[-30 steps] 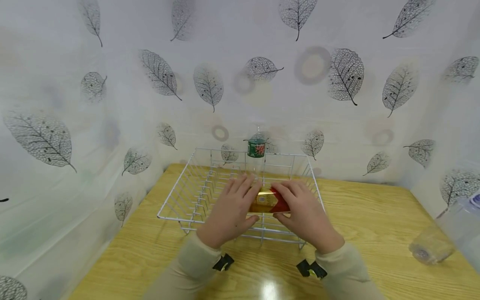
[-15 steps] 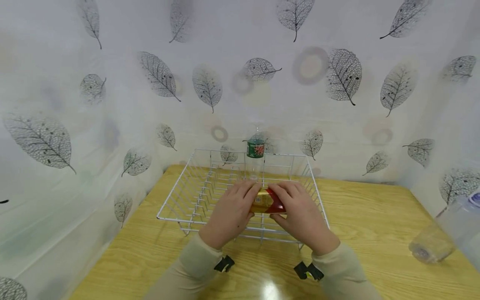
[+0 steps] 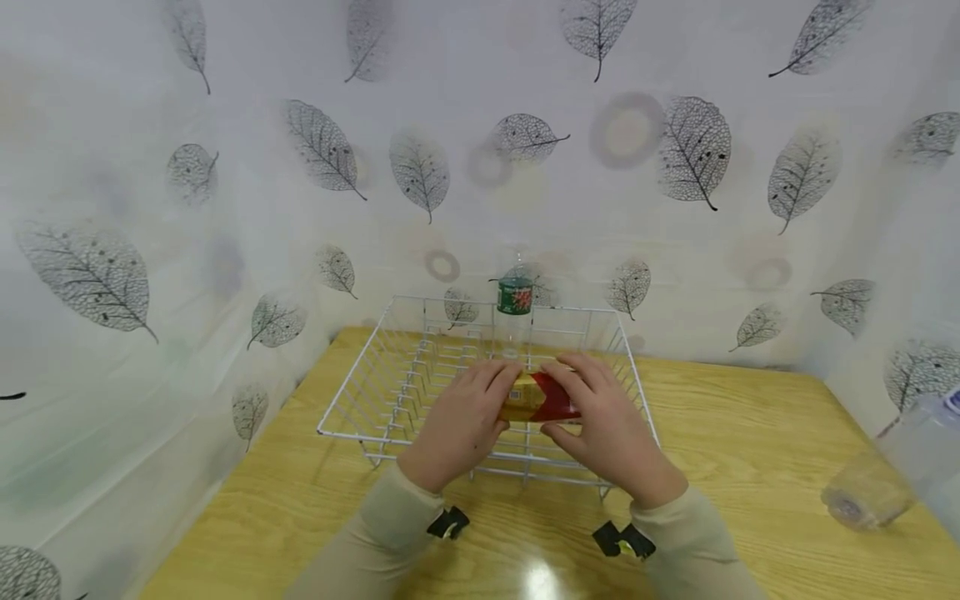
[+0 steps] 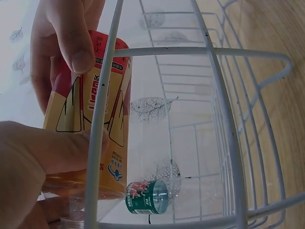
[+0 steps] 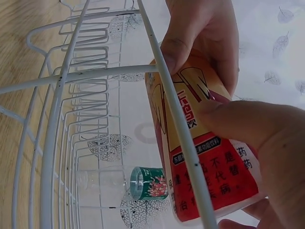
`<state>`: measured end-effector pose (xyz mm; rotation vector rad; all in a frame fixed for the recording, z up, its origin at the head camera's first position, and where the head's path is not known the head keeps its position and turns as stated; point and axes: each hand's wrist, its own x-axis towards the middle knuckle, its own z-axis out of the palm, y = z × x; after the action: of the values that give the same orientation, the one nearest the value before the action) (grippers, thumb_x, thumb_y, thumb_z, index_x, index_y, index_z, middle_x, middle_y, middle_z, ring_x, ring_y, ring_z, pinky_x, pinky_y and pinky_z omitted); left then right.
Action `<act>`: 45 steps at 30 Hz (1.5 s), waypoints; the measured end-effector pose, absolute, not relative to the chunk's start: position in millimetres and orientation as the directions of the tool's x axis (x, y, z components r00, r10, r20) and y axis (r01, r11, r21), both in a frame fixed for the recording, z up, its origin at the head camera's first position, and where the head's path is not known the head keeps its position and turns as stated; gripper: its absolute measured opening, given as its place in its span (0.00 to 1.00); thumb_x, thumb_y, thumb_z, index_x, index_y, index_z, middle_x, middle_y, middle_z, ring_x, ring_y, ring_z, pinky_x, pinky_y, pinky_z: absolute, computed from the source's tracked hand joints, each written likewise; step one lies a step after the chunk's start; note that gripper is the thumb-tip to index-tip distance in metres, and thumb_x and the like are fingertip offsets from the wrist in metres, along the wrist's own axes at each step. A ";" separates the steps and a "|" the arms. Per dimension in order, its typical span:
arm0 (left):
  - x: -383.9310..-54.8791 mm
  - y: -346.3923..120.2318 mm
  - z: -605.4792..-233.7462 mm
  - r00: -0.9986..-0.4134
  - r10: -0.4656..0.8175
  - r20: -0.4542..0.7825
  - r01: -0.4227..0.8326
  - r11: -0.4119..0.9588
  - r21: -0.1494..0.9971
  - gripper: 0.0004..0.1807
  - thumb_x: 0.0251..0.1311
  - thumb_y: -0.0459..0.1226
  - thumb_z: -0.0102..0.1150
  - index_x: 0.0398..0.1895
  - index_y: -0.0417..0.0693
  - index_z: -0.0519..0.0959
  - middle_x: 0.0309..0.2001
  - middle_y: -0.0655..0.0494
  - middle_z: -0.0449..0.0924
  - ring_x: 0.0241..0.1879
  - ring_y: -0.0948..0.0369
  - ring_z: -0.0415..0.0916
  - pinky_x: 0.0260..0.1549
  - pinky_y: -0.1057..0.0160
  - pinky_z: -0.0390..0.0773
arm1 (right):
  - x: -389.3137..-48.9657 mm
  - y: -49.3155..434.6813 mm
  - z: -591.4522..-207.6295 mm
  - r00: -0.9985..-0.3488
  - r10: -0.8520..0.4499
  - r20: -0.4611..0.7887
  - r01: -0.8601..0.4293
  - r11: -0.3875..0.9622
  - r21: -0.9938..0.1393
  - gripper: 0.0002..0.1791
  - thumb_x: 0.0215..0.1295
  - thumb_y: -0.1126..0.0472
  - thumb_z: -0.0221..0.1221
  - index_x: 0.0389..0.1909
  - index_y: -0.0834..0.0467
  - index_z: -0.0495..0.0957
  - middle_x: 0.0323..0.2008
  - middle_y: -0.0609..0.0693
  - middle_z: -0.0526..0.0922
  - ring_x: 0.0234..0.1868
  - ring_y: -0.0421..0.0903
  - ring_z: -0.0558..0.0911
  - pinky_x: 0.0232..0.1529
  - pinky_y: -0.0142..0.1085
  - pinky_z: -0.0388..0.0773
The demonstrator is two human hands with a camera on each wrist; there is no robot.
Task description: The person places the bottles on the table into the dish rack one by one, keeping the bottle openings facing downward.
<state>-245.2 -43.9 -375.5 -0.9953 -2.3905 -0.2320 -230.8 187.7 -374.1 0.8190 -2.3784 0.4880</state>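
Observation:
A drink bottle with a gold and red label (image 3: 543, 397) lies sideways between my two hands, over the front part of a white wire rack (image 3: 420, 443). My left hand (image 3: 453, 425) grips its gold end, with the thumb pressed on the label (image 4: 107, 124) in the left wrist view. Around the red end curls my right hand (image 3: 611, 433); in the right wrist view that thumb rests near the label's middle (image 5: 209, 131). The fingers hide much of the bottle's far side. Behind it, a clear bottle with a green label (image 3: 514, 297) stands upright towards the rack's back.
The rack stands on a wood-grain table (image 3: 738, 442). A large clear plastic container (image 3: 870, 492) is at the right edge, partly cut off. Leaf-patterned white sheeting (image 3: 510, 200) encloses the back and both sides.
The left thumb, stretched out a second ago, is now tucked closer to the bottle. My right hand drew inward, then shifted slightly right, so more of the red label shows. The rack stays put.

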 end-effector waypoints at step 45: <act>-247.2 -47.7 -372.1 -0.770 0.508 0.387 0.618 0.440 0.651 0.43 0.64 0.38 0.69 0.78 0.56 0.56 0.68 0.51 0.65 0.60 0.55 0.70 0.51 0.55 0.80 | -226.4 196.9 -365.6 -0.901 -0.231 0.368 -0.287 -0.320 -0.903 0.48 0.73 0.56 0.60 0.82 0.48 0.38 0.78 0.56 0.49 0.74 0.55 0.58 0.65 0.37 0.71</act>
<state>-247.2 -47.7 -372.1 -1.0035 -2.5504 -1.2399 -226.4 196.9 -365.6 0.6896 -1.8104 2.4277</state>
